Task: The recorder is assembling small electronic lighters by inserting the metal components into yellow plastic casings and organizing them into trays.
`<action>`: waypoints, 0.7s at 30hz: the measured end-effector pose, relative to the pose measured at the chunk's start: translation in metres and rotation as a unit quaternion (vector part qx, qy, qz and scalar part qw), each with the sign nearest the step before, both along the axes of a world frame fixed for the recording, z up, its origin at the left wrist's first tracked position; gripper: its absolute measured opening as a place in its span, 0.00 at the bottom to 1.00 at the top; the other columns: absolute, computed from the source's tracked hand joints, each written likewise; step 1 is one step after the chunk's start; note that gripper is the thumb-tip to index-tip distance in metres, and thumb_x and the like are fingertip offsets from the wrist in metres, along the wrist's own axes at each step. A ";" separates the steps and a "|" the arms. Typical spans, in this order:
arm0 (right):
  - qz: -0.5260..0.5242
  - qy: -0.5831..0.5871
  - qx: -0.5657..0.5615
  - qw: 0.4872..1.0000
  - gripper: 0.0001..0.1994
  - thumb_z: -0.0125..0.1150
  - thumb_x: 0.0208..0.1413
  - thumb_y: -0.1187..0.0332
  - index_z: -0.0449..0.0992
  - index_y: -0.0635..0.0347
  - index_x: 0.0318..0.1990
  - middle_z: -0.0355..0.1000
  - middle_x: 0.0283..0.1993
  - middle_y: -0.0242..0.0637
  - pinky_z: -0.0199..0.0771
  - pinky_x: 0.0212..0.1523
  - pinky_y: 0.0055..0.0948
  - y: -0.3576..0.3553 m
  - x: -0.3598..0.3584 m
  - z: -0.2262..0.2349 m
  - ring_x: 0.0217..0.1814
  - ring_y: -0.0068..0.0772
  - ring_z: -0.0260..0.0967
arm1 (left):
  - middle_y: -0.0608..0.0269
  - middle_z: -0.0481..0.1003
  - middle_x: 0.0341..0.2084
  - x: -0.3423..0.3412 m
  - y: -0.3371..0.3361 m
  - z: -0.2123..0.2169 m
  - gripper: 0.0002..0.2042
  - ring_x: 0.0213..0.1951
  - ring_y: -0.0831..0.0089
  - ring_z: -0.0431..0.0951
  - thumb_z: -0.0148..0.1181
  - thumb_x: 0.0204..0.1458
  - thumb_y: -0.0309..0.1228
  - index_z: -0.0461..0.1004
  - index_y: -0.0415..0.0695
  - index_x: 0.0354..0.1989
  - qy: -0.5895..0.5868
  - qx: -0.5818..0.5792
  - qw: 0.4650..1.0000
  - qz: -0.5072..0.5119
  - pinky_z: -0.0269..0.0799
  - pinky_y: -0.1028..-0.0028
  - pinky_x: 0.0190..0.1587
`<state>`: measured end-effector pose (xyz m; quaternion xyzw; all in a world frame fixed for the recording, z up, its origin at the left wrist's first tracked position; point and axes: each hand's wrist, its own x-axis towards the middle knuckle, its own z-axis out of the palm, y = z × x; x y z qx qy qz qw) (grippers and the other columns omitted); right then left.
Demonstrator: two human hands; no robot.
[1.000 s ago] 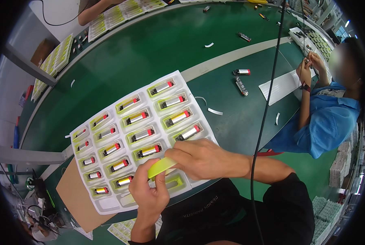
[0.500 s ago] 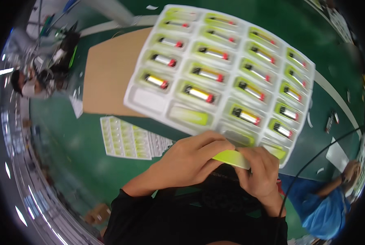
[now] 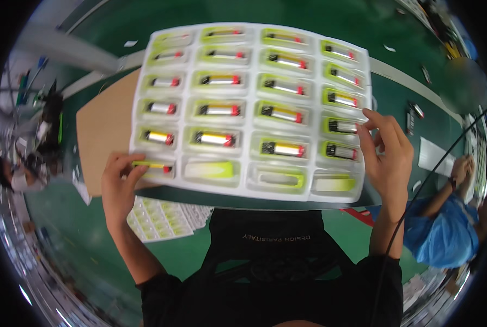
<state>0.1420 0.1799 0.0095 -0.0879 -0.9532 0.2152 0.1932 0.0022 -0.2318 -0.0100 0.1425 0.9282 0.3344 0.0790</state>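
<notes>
Probably at the loading or straightening stage: setting lime-shelled batteries into the tray (image 3: 245, 141), one to a pocket. Working at the near left corner with the left hand (image 3: 118, 181), thumb and forefinger close together at the left end of a lime-shelled battery (image 3: 160, 167), already down in the corner pocket. Cannot tell clamping from light touching there. With the right hand (image 3: 388, 155), reaching over the right edge to a second battery (image 3: 341, 126), thumb and forefinger apart; cannot tell contact from near contact.

Seems to call next for easing off the corner without tipping anything, and for a light fingertip touch on the right. In the near row, right of the corner, three lime shells (image 3: 205, 170), with no battery showing.

Hard to make out: the corner battery's left end, hidden by fingers; the far left pocket's contents, blurred to faint lime and red; the stacked trays (image 3: 162, 218) at near left, too small to read inside.
</notes>
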 end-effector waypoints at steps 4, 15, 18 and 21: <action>-0.058 -0.014 0.046 0.997 0.07 0.61 0.53 0.72 0.78 0.58 0.39 0.74 0.31 0.39 0.73 0.30 0.35 0.050 -0.006 -0.013 0.30 0.43 0.74 | 0.66 0.69 0.28 -0.009 -0.028 -0.022 0.11 0.26 0.78 0.65 0.66 0.43 0.20 0.74 0.39 0.35 -0.031 -0.021 0.999 0.038 0.63 0.77 0.31; -0.351 -0.118 0.236 0.898 0.15 0.57 0.56 0.63 0.75 0.61 0.47 0.74 0.45 0.46 0.68 0.54 0.51 0.372 -0.060 -0.086 0.55 0.58 0.67 | 0.56 0.77 0.37 0.029 0.062 0.028 0.14 0.40 0.58 0.76 0.68 0.40 0.21 0.76 0.41 0.37 0.098 -0.018 0.978 -0.183 0.69 0.66 0.43; -0.346 -0.178 0.176 0.904 0.16 0.58 0.56 0.62 0.75 0.62 0.48 0.75 0.46 0.44 0.67 0.53 0.53 0.396 -0.059 -0.096 0.58 0.54 0.66 | 0.60 0.76 0.39 0.040 0.103 0.019 0.19 0.42 0.58 0.74 0.71 0.38 0.25 0.78 0.43 0.43 0.121 -0.058 0.950 -0.281 0.69 0.63 0.46; -0.254 -0.138 0.051 0.956 0.17 0.57 0.59 0.61 0.75 0.63 0.49 0.76 0.42 0.40 0.71 0.44 0.40 0.356 -0.073 -0.066 0.46 0.44 0.72 | 0.63 0.74 0.35 0.042 0.111 0.011 0.22 0.39 0.61 0.73 0.73 0.35 0.26 0.78 0.44 0.44 0.130 -0.081 0.935 -0.321 0.69 0.64 0.41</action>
